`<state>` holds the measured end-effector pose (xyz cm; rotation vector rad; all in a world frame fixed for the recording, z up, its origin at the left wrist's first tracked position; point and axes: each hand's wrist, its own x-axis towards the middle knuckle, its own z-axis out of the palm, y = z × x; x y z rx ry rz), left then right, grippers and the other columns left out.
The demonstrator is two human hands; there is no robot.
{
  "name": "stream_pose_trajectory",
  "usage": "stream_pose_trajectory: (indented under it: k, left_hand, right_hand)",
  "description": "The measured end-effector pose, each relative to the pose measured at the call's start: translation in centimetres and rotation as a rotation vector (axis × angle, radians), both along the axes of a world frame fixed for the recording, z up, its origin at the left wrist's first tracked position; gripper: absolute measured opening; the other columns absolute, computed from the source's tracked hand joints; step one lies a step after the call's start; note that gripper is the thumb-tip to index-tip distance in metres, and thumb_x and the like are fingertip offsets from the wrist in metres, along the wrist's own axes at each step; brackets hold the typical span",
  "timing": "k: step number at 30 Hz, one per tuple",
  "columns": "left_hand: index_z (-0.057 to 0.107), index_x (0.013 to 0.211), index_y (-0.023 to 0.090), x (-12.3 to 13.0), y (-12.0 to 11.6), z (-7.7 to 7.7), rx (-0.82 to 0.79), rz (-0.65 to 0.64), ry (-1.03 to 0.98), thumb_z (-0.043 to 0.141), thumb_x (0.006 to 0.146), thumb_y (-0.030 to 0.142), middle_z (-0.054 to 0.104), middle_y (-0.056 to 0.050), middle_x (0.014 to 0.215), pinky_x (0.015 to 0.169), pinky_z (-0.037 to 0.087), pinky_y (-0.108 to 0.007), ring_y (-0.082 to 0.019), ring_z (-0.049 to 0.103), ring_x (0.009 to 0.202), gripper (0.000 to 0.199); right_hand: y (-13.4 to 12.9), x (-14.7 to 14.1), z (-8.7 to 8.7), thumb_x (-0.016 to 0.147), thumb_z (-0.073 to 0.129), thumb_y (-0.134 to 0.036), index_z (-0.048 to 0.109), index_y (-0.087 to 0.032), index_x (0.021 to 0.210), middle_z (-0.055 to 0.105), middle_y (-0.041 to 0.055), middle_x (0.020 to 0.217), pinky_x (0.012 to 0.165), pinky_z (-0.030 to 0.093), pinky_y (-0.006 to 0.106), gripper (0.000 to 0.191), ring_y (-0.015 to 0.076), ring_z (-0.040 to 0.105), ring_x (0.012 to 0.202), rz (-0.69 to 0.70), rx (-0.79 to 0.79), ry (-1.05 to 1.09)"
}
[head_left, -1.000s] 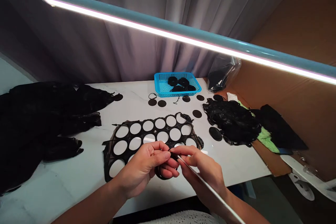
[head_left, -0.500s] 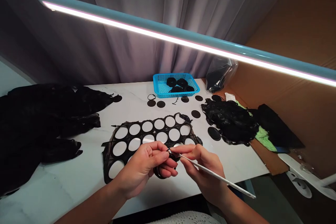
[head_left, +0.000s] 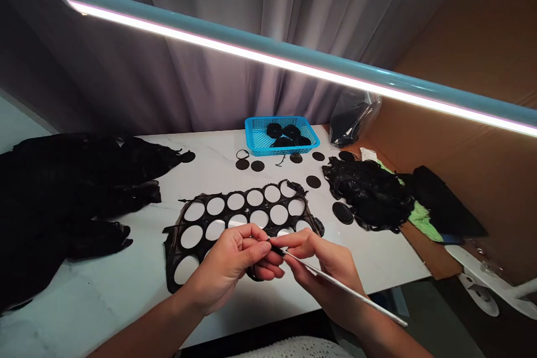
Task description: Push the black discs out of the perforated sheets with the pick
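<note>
My left hand [head_left: 237, 257] is closed, with thumb and fingers pinching a thin black strip [head_left: 276, 249]. More of this black material [head_left: 252, 274] shows as a curve under the left fingers; its full shape is hidden. In my right hand [head_left: 329, 268] is a slim white stick-like tool [head_left: 356, 290], its back end slanting down to the right. The tool's front end meets the black strip between both hands, and the right fingertips are close to the strip too. Beneath and beyond the hands lies a black sheet with rows of round holes [head_left: 204, 222].
A blue basket [head_left: 252, 149] with black round pieces stands at the back. Several black discs [head_left: 313, 182] lie on the white table. Black fabric [head_left: 54, 196] covers the left side; a black heap [head_left: 369, 196] and green cloth [head_left: 423, 221] lie right. A lit tube lamp [head_left: 272, 56] crosses above.
The black strip between my hands now sits flatter along the tool's front end. My right hand has shifted slightly, and the tool's back end has dropped a little. The left hand barely moved.
</note>
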<state>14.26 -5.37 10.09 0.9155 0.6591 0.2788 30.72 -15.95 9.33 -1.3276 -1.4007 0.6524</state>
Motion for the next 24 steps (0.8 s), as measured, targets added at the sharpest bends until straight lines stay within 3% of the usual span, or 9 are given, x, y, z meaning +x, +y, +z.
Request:
stream_pose_trajectory:
  k: [10,14,17,24]
  left_hand:
    - [0.055,0.081,0.015,0.3,-0.1,-0.3,-0.011,0.019,-0.025,0.072,0.084,0.038,0.074,-0.009,0.079,0.063,0.050,-0.022,-0.017,0.071,0.070,0.029]
    - [0.055,0.081,0.015,0.2,-0.1,-0.3,-0.017,0.021,-0.022,0.073,0.084,0.038,0.073,-0.009,0.079,0.062,0.050,-0.023,-0.017,0.071,0.069,0.030]
    - [0.054,0.082,0.016,0.1,-0.1,-0.3,-0.009,0.017,-0.011,0.072,0.084,0.039,0.074,-0.009,0.079,0.063,0.050,-0.023,-0.017,0.071,0.070,0.030]
    - [0.054,0.083,0.015,0.0,-0.2,-0.4,0.047,0.004,-0.011,0.070,0.087,0.038,0.074,-0.009,0.081,0.065,0.052,-0.024,-0.018,0.072,0.073,0.027]
  right_hand:
    - [0.6,-0.4,-1.1,0.089,0.054,-0.011,0.063,-0.024,0.095,0.074,0.0062,0.104,0.068,0.055,0.035,0.017,0.0191,0.069,0.078,-0.024,0.264,-0.262]
    - [0.4,-0.5,-1.0,0.090,0.054,-0.013,0.063,-0.024,0.097,0.074,0.0053,0.100,0.072,0.056,0.034,0.015,0.0176,0.069,0.077,-0.058,0.149,-0.154]
    - [0.2,-0.4,-0.5,0.089,0.058,-0.016,0.061,-0.023,0.086,0.073,0.0045,0.098,0.074,0.056,0.032,0.009,0.0184,0.070,0.084,-0.078,0.043,-0.009]
    - [0.3,-0.2,0.2,0.086,0.062,-0.012,0.059,-0.023,0.082,0.073,0.0027,0.100,0.075,0.055,0.030,0.013,0.0168,0.068,0.086,-0.048,0.052,-0.005]
